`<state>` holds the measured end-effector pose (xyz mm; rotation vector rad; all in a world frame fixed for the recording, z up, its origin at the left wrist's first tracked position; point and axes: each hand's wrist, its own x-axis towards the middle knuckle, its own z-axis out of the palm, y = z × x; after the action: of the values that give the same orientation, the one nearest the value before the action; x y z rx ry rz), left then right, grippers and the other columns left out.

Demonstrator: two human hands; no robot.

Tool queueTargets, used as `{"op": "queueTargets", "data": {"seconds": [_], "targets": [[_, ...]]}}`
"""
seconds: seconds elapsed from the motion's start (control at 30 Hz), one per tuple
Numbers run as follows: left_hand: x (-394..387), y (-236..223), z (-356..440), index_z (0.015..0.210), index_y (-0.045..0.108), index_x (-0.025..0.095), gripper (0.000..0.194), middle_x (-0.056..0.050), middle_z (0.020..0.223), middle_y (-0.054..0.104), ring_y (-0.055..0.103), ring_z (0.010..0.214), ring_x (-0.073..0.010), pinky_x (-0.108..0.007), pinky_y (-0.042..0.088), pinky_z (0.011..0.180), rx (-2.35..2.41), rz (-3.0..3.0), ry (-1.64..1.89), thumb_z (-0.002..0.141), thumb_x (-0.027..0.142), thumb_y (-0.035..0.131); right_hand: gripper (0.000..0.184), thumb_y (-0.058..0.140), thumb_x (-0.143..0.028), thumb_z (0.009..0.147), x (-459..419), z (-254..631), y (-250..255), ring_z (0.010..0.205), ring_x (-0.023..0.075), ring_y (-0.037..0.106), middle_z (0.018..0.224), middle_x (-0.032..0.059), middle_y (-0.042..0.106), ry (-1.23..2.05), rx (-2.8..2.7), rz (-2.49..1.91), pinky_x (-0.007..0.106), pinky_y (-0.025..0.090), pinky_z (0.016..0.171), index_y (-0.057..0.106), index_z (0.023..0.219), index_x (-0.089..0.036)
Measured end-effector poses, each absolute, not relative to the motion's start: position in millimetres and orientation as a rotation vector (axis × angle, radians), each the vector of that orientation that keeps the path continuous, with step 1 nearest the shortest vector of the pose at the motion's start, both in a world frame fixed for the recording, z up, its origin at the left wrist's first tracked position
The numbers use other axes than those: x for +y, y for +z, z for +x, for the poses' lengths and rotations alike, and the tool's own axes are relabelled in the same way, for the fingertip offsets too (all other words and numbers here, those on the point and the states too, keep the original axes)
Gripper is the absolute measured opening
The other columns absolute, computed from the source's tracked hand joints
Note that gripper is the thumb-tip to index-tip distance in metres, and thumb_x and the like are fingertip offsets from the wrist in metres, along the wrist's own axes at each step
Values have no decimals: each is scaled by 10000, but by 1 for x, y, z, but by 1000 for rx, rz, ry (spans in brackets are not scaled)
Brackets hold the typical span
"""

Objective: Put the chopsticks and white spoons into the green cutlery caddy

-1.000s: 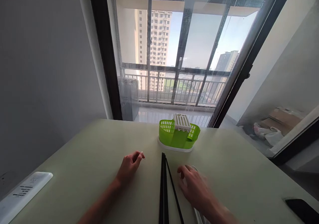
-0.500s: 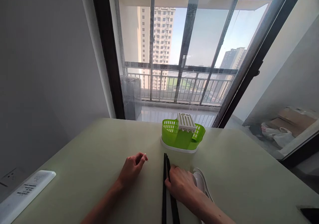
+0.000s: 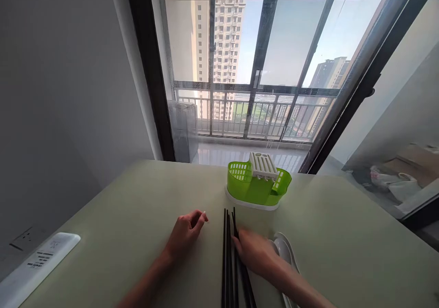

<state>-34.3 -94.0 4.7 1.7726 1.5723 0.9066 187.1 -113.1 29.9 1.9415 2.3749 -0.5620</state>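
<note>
Several dark chopsticks (image 3: 227, 262) lie lengthwise on the table in front of me, some fanned slightly apart. My right hand (image 3: 255, 251) is closed on chopsticks at the right side of this group; its fingertips are partly hidden and slightly blurred. My left hand (image 3: 188, 228) rests on the table to the left of the chopsticks, fingers curled in and thumb against them, with nothing visible inside. White spoons (image 3: 284, 248) lie just right of my right hand, partly covered by the wrist and forearm.
Beyond the chopsticks stands a green basket (image 3: 255, 191) on a white base, with a white slotted piece (image 3: 264, 165) on top. A white power strip (image 3: 51, 255) lies at the table's left edge. Behind the table is a glass door with a dark frame (image 3: 151, 75).
My right hand has moved left from the spoons onto the chopsticks and closed on some. The chopsticks are more spread out now. My left hand keeps its curled pose.
</note>
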Motion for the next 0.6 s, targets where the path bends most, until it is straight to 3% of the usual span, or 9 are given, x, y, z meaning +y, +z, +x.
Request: {"op": "queueTargets", "data": {"seconds": [0.1, 0.2, 0.3, 0.37, 0.47, 0.6], "targets": [[-96, 7, -33, 823, 695, 194, 495, 45, 591, 400, 330, 551, -127, -246, 244, 522, 1574, 1764, 898, 944, 601, 440, 320, 409, -324, 1039, -105, 196, 42, 887, 266, 738, 982, 131, 772, -613, 2426, 1928, 301, 419, 645, 679, 948, -178], [-98, 11, -30, 829, 696, 197, 494, 44, 570, 426, 364, 540, -130, -245, 280, 519, 1552, 1714, 914, 943, 607, 445, 329, 408, -370, 1039, -95, 201, 71, 717, 208, 674, 790, 64, 724, -629, 2688, 1941, 281, 334, 581, 573, 801, -215], [-101, 15, -26, 864, 694, 200, 481, 0, 676, 610, 505, 611, -153, -252, 398, 585, 1471, 1676, 970, 949, 608, 456, 341, 406, -420, 1041, -89, 196, 103, 600, 165, 573, 657, -5, 629, -636, 3038, 1933, 267, 304, 563, 466, 757, -240], [-102, 15, -25, 959, 711, 208, 480, -51, 859, 721, 617, 770, -193, -283, 486, 731, 1385, 1692, 1015, 963, 605, 442, 332, 393, -434, 1047, -87, 190, 118, 557, 149, 527, 650, -21, 600, -600, 3231, 1890, 262, 306, 567, 457, 784, -241], [-103, 9, -25, 1161, 706, 228, 495, -85, 1067, 760, 669, 1001, -241, -360, 500, 955, 1283, 1733, 1057, 995, 580, 401, 305, 388, -414, 1055, -86, 177, 121, 550, 141, 518, 690, -17, 617, -450, 3378, 1795, 256, 305, 571, 508, 841, -233], [-101, -1, -27, 1178, 733, 266, 374, -64, 1145, 763, 672, 1092, -260, -394, 496, 1018, 1295, 1826, 1074, 972, 502, 530, 259, 423, -366, 1051, -85, 164, 102, 607, 139, 583, 807, 3, 693, -407, 3337, 1743, 248, 315, 578, 585, 911, -221]]}}
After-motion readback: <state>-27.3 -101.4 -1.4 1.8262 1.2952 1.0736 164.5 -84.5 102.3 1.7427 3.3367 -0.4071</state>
